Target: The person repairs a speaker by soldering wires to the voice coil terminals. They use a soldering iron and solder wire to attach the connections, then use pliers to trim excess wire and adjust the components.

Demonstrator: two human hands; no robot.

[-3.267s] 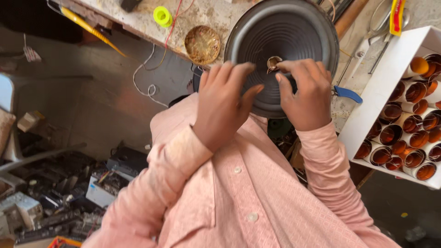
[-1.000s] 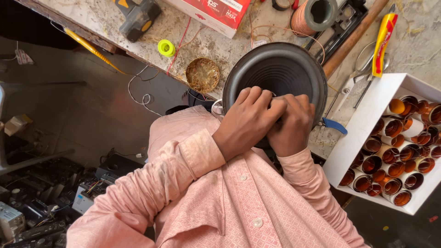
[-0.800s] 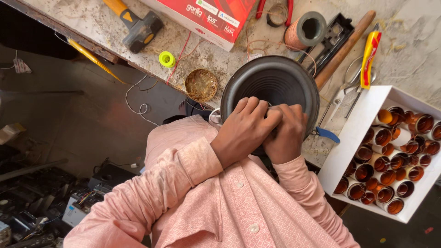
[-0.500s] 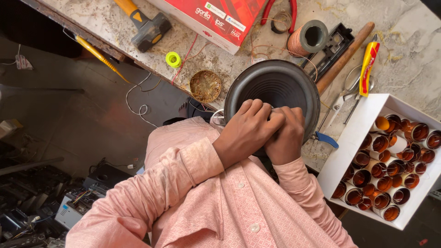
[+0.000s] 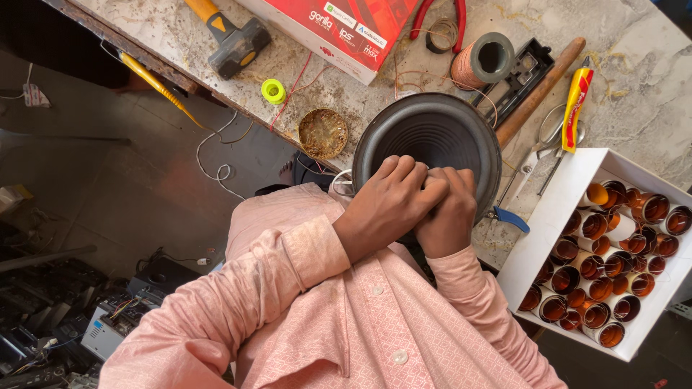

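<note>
Hands press together on the near part of the black speaker cone [image 5: 432,133]: the left hand [image 5: 386,205] and the right hand [image 5: 448,216] are curled shut, touching, and what they pinch is hidden. Just right of the right hand sits a white box [image 5: 559,209] of brown tubes [image 5: 595,266].

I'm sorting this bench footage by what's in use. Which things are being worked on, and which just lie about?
In use:
left hand
right hand
black speaker cone

Lying about:
hammer
red box
copper wire spool
scissors
white box of coils
</note>
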